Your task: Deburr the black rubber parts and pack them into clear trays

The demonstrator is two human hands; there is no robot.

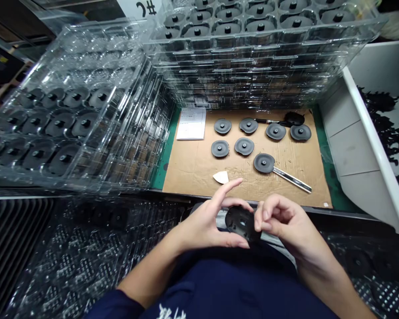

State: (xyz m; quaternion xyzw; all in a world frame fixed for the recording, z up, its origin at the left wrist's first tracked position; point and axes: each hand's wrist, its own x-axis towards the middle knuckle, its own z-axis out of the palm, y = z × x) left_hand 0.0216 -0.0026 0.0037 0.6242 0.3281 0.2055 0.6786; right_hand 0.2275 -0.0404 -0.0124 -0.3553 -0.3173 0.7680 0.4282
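Observation:
My left hand (pixel 204 221) and my right hand (pixel 282 221) hold a round black disc (pixel 241 223) above my lap, its underside with a central hole facing up. The left thumb and forefinger grip its left side, and the right fingertips pinch its right edge. Beyond my hands, several similar black discs with centre studs (pixel 244 146) lie on a brown cardboard sheet (pixel 199 170). One disc (pixel 264 163) rests against a utility knife with a silver handle (pixel 292 180). A white triangular scrap (pixel 221 177) lies nearest my left hand.
Tall stacks of clear plastic trays (pixel 252 57) holding black discs stand behind the cardboard, with more (pixel 76 119) to the left. A printed paper sheet (pixel 191 123) and a dark-handled tool (pixel 294 118) lie on the cardboard. A white bin (pixel 375 133) holding black scraps stands at right.

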